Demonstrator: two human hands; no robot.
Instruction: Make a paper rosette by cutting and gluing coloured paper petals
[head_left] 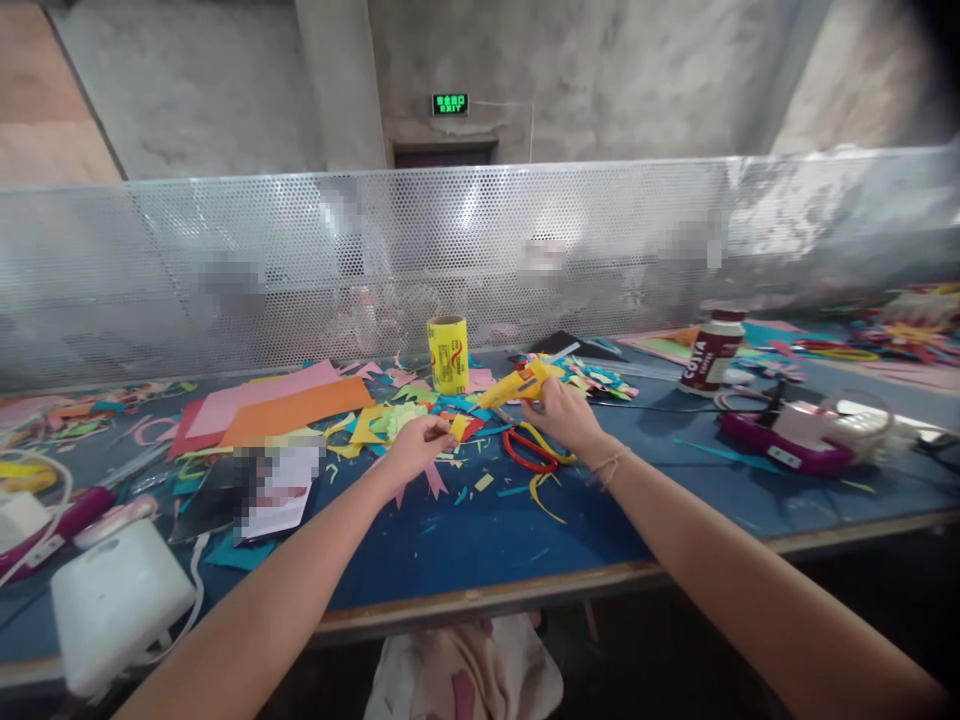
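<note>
My right hand (564,415) grips a yellow glue gun (516,385), its nozzle pointing left and down toward a small yellow paper piece (458,426). My left hand (417,446) pinches that paper piece between its fingertips, just above the blue table (465,540). Red-handled scissors (526,452) lie on the table right under my right hand, beside curled yellow paper strips.
Orange and pink paper sheets (281,410) lie at the left, a yellow tape roll (448,354) stands behind my hands, a Costa bottle (712,350) at the right. A pink-and-white device (802,435) and a white box (112,600) flank me. A perforated metal screen (480,250) closes the far edge.
</note>
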